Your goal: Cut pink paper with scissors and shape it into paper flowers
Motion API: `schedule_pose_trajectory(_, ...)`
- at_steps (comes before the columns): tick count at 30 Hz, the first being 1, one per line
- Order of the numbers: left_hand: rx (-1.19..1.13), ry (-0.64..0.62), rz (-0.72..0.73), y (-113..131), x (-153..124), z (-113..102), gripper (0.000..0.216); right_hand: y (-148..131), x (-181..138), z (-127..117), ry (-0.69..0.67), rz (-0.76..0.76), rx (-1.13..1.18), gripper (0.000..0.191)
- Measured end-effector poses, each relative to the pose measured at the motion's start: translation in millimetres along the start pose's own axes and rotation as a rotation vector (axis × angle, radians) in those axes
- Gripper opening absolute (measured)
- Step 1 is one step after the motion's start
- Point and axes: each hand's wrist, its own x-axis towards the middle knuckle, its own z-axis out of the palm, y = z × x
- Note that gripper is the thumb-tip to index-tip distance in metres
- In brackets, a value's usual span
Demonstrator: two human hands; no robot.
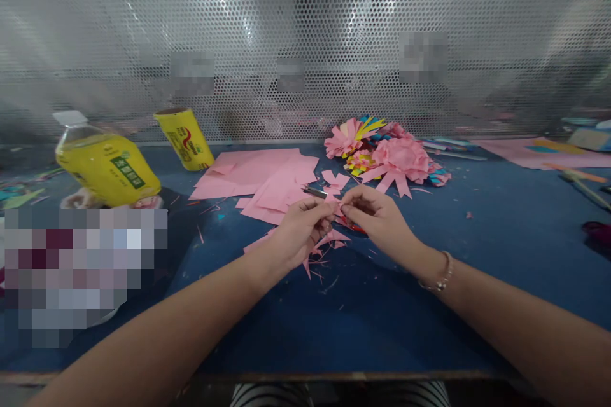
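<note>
A pink paper scrap (334, 208) sat pinched between both hands above the blue table (501, 216); thin and limp, it looked easy to tear, best gripped at its edges. The left hand (300, 229) and right hand (377, 213) were closed on it with fingertips. Pink sheets (258, 178), paper flowers (386, 152) and a yellow bottle (107, 165) lay beyond; its label was unreadable.

yellow bottle (107, 165) lying left | yellow can (184, 138) | paper flowers (386, 152) | bracelet (442, 273)

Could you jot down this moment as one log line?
left hand: pinching small pink paper piece | right hand: pinching same piece | nearby: flat pink paper sheets, paper flower pile | surface: blue table
</note>
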Motion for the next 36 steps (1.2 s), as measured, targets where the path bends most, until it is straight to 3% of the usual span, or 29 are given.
schedule_pose_trajectory(12,-0.058,0.01,-0.022,1.5,-1.7,2.8,0.016,1.6,-4.0,-1.3,0.089,-0.212,-0.319,0.008)
schedule_pose_trajectory(36,0.029,-0.001,-0.001,-0.7,-0.1,-0.6,0.014,2.0,-0.9,-0.3,0.008,-0.018,-0.036,0.004)
